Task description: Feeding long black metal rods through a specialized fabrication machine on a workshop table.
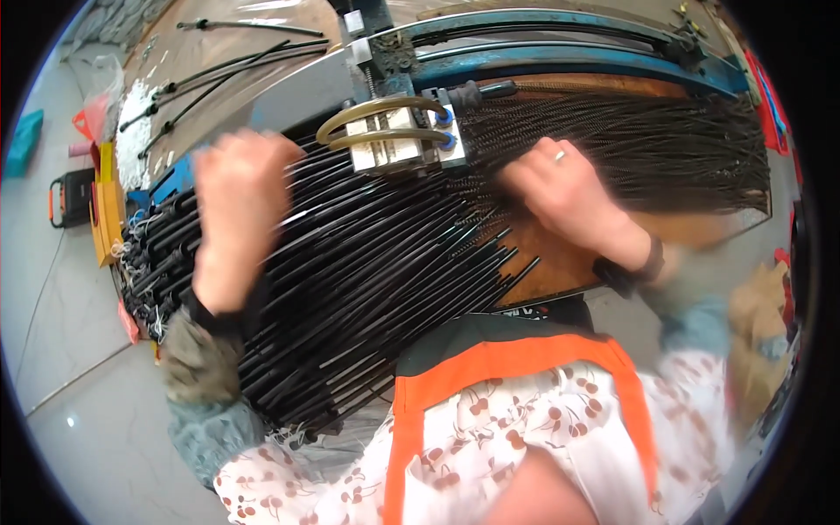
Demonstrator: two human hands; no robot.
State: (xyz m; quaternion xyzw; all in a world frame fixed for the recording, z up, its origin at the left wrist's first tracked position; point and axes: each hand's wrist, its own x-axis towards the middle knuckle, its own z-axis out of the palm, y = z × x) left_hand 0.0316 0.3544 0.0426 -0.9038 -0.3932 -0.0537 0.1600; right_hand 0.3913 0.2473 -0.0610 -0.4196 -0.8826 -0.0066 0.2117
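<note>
My left hand (242,197) is curled closed and smeared by motion above a large pile of black tubes (350,289), left of a metal block (385,144) with two looped yellowish hoses. On the other side of the block, my right hand (560,188) is closed too, wearing a ring. It hovers by the left part of a thick bundle of dark, thin ridged strands (674,149) spread to the right. Whatever either hand's fingers hold is hidden. The tubes lie slantwise, with black end fittings at their left ends.
A blue metal rail (560,57) crosses behind the block. Black cables with fittings (227,83) and a pile of small white pieces (136,114) lie at the far left. A yellow box (107,214) and a black case (74,197) are beyond the tubes' left ends.
</note>
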